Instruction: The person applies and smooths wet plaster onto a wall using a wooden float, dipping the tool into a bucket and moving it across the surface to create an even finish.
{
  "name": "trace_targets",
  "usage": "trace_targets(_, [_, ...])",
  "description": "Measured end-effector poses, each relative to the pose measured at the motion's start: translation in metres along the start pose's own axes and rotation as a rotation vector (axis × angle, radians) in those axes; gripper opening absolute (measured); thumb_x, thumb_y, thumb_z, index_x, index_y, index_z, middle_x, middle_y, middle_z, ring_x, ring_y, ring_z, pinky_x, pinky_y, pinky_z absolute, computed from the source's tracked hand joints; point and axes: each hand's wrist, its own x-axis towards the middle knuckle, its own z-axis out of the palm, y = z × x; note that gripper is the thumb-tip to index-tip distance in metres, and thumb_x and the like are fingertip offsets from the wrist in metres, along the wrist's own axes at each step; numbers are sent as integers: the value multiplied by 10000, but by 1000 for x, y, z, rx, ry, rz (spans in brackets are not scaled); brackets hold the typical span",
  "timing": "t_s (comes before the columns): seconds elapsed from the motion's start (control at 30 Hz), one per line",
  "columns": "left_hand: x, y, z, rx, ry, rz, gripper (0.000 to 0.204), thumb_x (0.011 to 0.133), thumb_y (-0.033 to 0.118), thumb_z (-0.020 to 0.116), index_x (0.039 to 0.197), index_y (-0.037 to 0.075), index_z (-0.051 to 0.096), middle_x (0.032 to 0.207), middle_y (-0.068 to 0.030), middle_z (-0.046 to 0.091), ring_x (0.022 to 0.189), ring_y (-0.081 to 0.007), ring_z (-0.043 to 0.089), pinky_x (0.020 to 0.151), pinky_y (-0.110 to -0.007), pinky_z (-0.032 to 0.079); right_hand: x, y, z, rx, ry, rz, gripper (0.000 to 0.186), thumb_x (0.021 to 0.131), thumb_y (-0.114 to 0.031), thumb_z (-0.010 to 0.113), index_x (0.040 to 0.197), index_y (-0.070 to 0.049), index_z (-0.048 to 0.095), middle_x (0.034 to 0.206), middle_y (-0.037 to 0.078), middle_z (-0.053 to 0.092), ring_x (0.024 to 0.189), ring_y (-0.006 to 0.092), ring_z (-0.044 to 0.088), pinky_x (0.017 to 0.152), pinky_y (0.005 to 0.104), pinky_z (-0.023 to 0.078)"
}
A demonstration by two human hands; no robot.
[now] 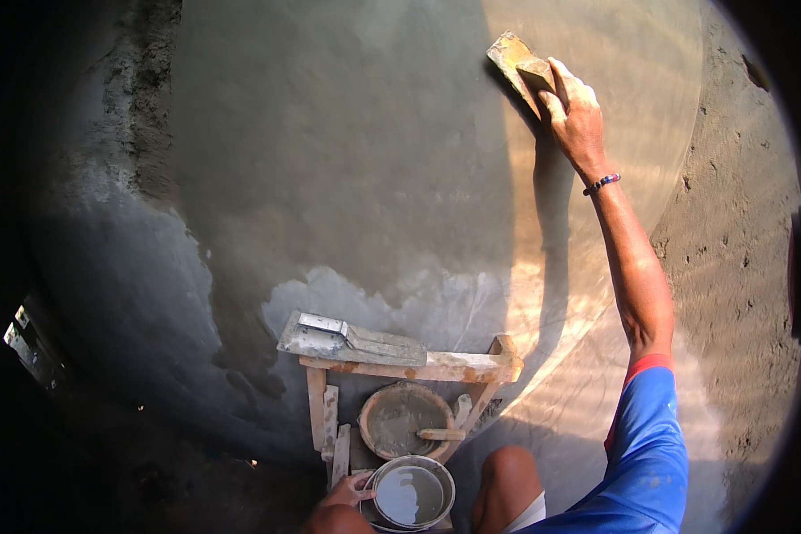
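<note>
My right hand [577, 120] grips a wooden float [516, 62] against the upper right of a wet grey plastered wall [347, 151], my arm stretched out over it. At the bottom, my left hand [354, 491] holds the near-side rim of a round bucket [423, 489] of cloudy grey liquid, fingers curled at its left edge. Just above the bucket, a round bowl [392, 409] of grey mix has a wooden handle lying across its right side. A steel trowel [351, 343] rests on the top plank of a wooden stand [472, 368].
Paler, drier patches mark the lower plaster. Rough, pitted render [730, 240] runs down the right side, and a rough strip [151, 89] lies at upper left. The stand's legs and crosspieces surround the bowl. My knee [507, 485] is beside the bucket. The lower left is dark.
</note>
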Motion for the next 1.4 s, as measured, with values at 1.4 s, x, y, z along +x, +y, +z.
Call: trace_targets(1.4, [36,209,-36,282,794,324,719,892,207,720,1478,-37,381,1199,-168,601,996,-248,627,868,-367,527,-176,-103,-16,385,-718,-166,529,928,-175,626,1429,-83,483,1107,109,597,1032,288,542,902,416,433])
